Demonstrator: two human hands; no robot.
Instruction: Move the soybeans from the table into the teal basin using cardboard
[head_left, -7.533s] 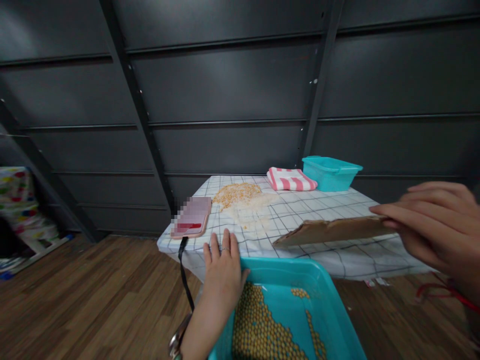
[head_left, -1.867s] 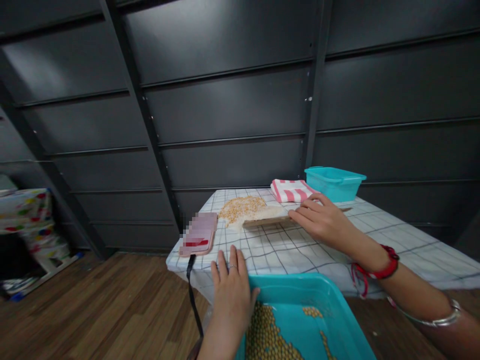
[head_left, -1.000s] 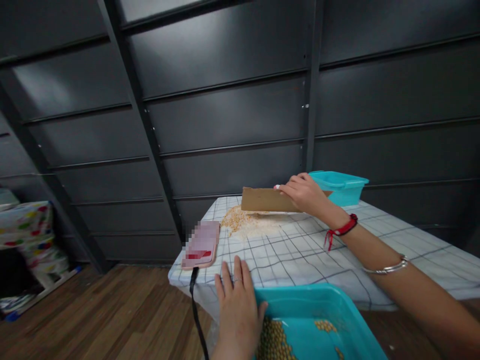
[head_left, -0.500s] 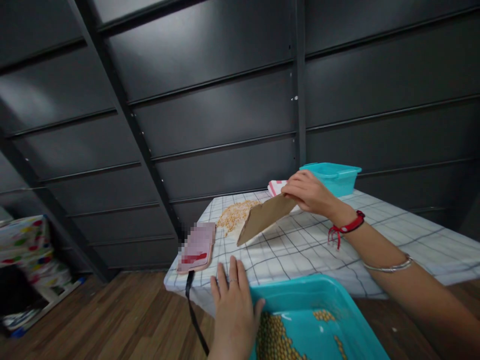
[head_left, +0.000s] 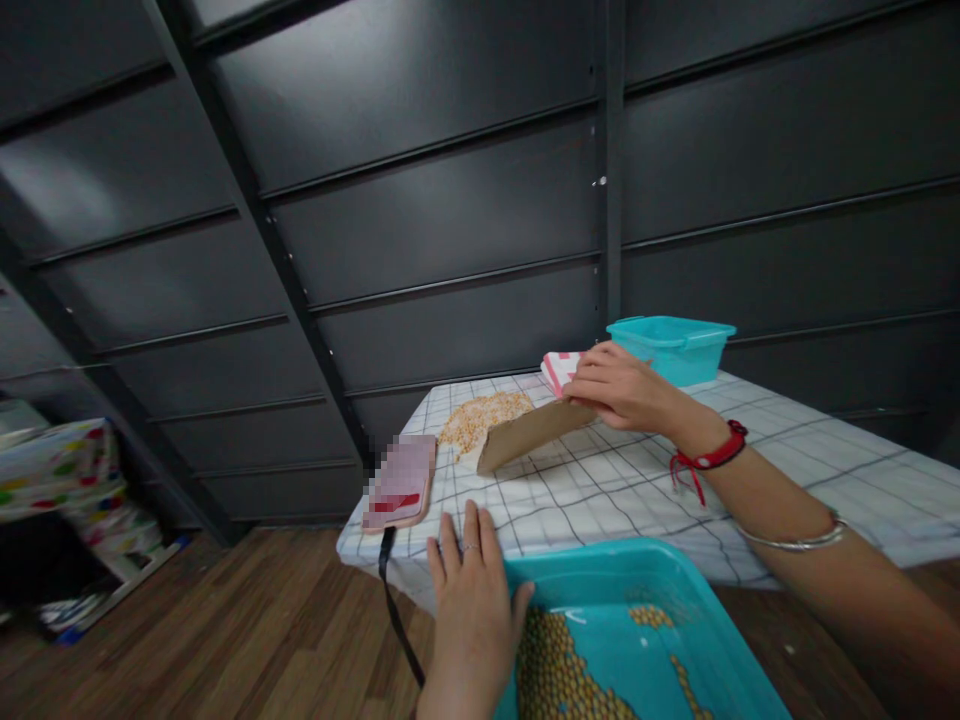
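Note:
My right hand [head_left: 619, 388] is closed on one end of a brown cardboard piece [head_left: 525, 436], which slants down onto the checked tablecloth [head_left: 615, 480] just right of a heap of yellow grains [head_left: 484, 418]. My left hand [head_left: 472, 600] lies flat with fingers stretched out on the left rim of a teal tray [head_left: 637, 580]. Yellow beans [head_left: 559, 670] cover part of the tray's floor.
A pink phone [head_left: 400, 482] lies at the table's left edge with a black cord [head_left: 397, 620] hanging down. A red-striped cloth [head_left: 561, 368] and a small teal bin [head_left: 670, 348] stand at the back. Wooden floor and colourful bags [head_left: 67, 480] lie left.
My right hand has swung the cardboard from upright behind the grains to a low slant beside them. My left hand has stayed on the tray's rim.

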